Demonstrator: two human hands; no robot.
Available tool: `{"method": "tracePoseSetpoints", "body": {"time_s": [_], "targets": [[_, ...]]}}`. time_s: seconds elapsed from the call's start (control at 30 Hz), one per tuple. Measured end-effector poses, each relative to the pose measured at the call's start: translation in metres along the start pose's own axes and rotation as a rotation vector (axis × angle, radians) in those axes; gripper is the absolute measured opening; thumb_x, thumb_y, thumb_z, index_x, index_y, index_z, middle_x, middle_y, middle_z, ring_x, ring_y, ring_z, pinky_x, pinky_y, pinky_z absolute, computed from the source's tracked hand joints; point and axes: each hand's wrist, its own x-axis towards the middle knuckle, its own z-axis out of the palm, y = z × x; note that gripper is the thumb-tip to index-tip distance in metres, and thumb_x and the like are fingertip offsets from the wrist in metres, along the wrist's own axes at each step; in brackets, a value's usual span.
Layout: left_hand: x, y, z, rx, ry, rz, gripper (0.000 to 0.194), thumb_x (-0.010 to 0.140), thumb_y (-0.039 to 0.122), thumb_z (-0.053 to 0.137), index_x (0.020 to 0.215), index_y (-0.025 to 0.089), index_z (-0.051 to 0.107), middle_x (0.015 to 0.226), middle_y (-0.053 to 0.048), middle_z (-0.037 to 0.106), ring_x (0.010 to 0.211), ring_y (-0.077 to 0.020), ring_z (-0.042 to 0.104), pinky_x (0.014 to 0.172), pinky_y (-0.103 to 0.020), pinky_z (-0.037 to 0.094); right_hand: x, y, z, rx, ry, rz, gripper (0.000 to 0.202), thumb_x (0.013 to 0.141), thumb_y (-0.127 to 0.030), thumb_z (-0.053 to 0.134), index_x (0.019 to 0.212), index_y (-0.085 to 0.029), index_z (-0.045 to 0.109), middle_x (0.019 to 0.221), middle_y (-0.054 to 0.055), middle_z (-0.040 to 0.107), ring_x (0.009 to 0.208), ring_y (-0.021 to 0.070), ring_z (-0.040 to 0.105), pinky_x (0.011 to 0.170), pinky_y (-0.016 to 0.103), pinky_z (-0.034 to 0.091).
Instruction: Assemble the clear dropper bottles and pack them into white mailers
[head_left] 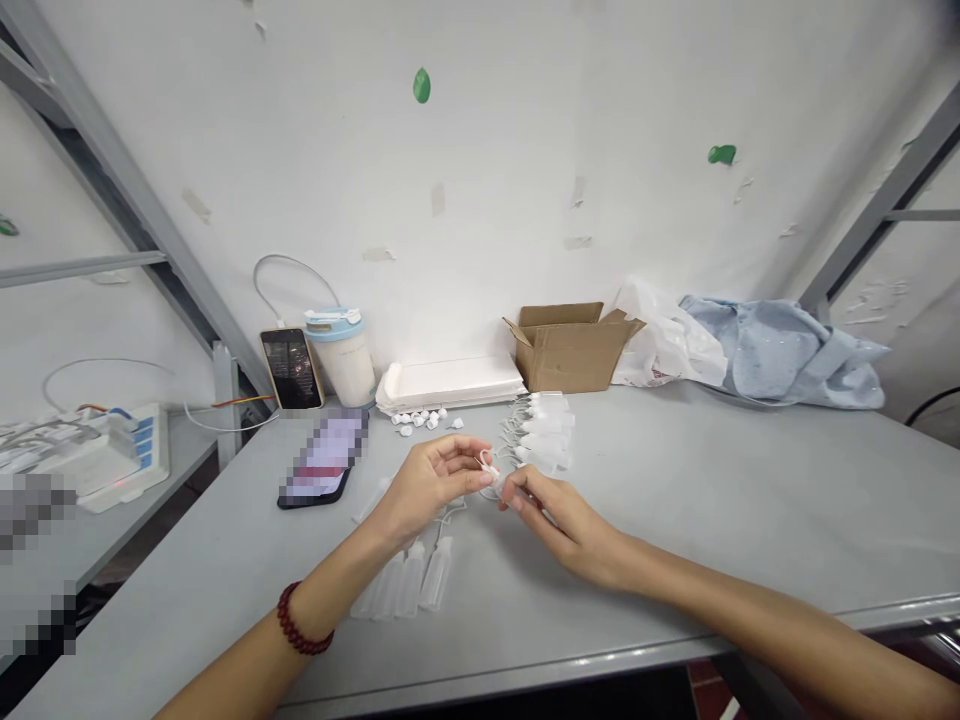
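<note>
Above the middle of the table, my left hand [435, 480] pinches the looped white end of a small translucent plastic bottle [495, 484] between thumb and fingers. My right hand [559, 515] grips the same bottle from the other side, its fingers covering most of it. Beneath my left forearm lie several clear squeeze bottles [409, 580] with thin white cords at their tops. Beyond my right hand, more white-corded bottles [544, 430] are laid in a row. Small white caps [420, 418] sit in a cluster behind my left hand.
Along the wall stand a phone [291, 368], a blue-lidded cup [341, 360], a stack of white trays [454, 380] and an open cardboard box [574, 350]. A plastic bag [660, 340] and blue cloth [780, 350] lie right. Another phone [326, 455] rests left, near a power strip [139, 460].
</note>
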Motion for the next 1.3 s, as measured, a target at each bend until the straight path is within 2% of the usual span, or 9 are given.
{"method": "tracePoseSetpoints", "body": {"time_s": [0.1, 0.2, 0.3, 0.4, 0.57, 0.63, 0.77, 1.03, 1.3], "targets": [[0.000, 0.001, 0.001, -0.006, -0.007, 0.001, 0.030, 0.066, 0.018, 0.073, 0.095, 0.016, 0.064, 0.090, -0.003, 0.062, 0.086, -0.0145, 0.058, 0.079, -0.027, 0.045, 0.002, 0.000, -0.001, 0.220, 0.012, 0.087, 0.015, 0.094, -0.030, 0.034, 0.088, -0.019, 0.042, 0.083, 0.002, 0.050, 0.065, 0.0104, 0.042, 0.063, 0.026, 0.036], [-0.001, 0.002, 0.000, -0.007, -0.034, 0.002, 0.031, 0.067, 0.018, 0.073, 0.095, 0.016, 0.064, 0.092, -0.004, 0.063, 0.086, -0.0150, 0.058, 0.078, -0.027, 0.045, 0.005, 0.004, -0.003, 0.592, -0.053, 0.200, 0.021, 0.090, -0.040, 0.043, 0.085, -0.021, 0.036, 0.083, 0.001, 0.054, 0.058, 0.0087, 0.040, 0.054, 0.024, 0.035], [-0.001, 0.001, -0.001, -0.023, -0.080, 0.006, 0.034, 0.067, 0.019, 0.073, 0.100, 0.017, 0.062, 0.094, -0.005, 0.064, 0.086, -0.0157, 0.059, 0.077, -0.028, 0.045, 0.008, 0.008, -0.007, 0.943, -0.125, 0.358, 0.029, 0.084, -0.040, 0.056, 0.085, -0.023, 0.033, 0.080, 0.001, 0.057, 0.051, 0.0071, 0.038, 0.047, 0.021, 0.030], [-0.001, -0.001, -0.002, -0.028, -0.107, 0.016, 0.039, 0.068, 0.019, 0.073, 0.104, 0.018, 0.060, 0.095, -0.005, 0.064, 0.087, -0.0162, 0.059, 0.079, -0.029, 0.045, 0.009, 0.009, -0.011, 1.102, -0.155, 0.452, 0.032, 0.080, -0.035, 0.062, 0.087, -0.023, 0.034, 0.078, 0.001, 0.059, 0.050, 0.0061, 0.039, 0.045, 0.020, 0.026], [-0.001, -0.001, 0.000, 0.008, -0.053, 0.002, 0.035, 0.070, 0.024, 0.071, 0.103, 0.017, 0.061, 0.097, -0.006, 0.063, 0.090, -0.0161, 0.058, 0.079, -0.028, 0.045, 0.009, 0.009, -0.012, 1.137, -0.159, 0.436, 0.028, 0.082, -0.032, 0.060, 0.086, -0.022, 0.035, 0.080, 0.002, 0.060, 0.051, 0.0058, 0.040, 0.047, 0.020, 0.026], [-0.001, 0.000, 0.002, 0.037, -0.011, -0.039, 0.030, 0.072, 0.029, 0.069, 0.098, 0.015, 0.062, 0.091, -0.005, 0.063, 0.083, -0.0149, 0.059, 0.078, -0.028, 0.045, 0.009, 0.011, -0.010, 1.131, -0.155, 0.416, 0.028, 0.081, -0.033, 0.061, 0.086, -0.022, 0.036, 0.081, 0.002, 0.060, 0.051, 0.0060, 0.041, 0.048, 0.021, 0.027], [0.000, 0.002, 0.002, 0.088, -0.011, -0.093, 0.034, 0.072, 0.032, 0.068, 0.099, 0.013, 0.061, 0.078, -0.003, 0.062, 0.071, -0.0147, 0.060, 0.071, -0.030, 0.048, 0.010, 0.016, -0.008, 1.112, -0.147, 0.406, 0.030, 0.079, -0.035, 0.063, 0.087, -0.022, 0.037, 0.080, 0.001, 0.060, 0.050, 0.0062, 0.041, 0.048, 0.021, 0.028], [0.000, 0.002, -0.001, 0.144, -0.063, 0.013, 0.040, 0.070, 0.022, 0.070, 0.107, 0.016, 0.056, 0.087, -0.004, 0.062, 0.080, -0.0148, 0.059, 0.075, -0.029, 0.045, 0.011, 0.009, -0.012, 1.067, -0.122, 0.488, 0.032, 0.077, -0.033, 0.065, 0.083, -0.022, 0.035, 0.078, 0.001, 0.062, 0.048, 0.0054, 0.039, 0.048, 0.022, 0.025], [-0.002, 0.004, 0.003, 0.145, -0.073, 0.090, 0.039, 0.071, 0.023, 0.068, 0.108, 0.017, 0.056, 0.090, -0.004, 0.060, 0.079, -0.0148, 0.059, 0.076, -0.030, 0.046, 0.012, 0.008, -0.013, 1.093, -0.107, 0.497, 0.034, 0.075, -0.036, 0.066, 0.082, -0.022, 0.035, 0.074, 0.001, 0.062, 0.047, 0.0054, 0.036, 0.047, 0.022, 0.021]]}}
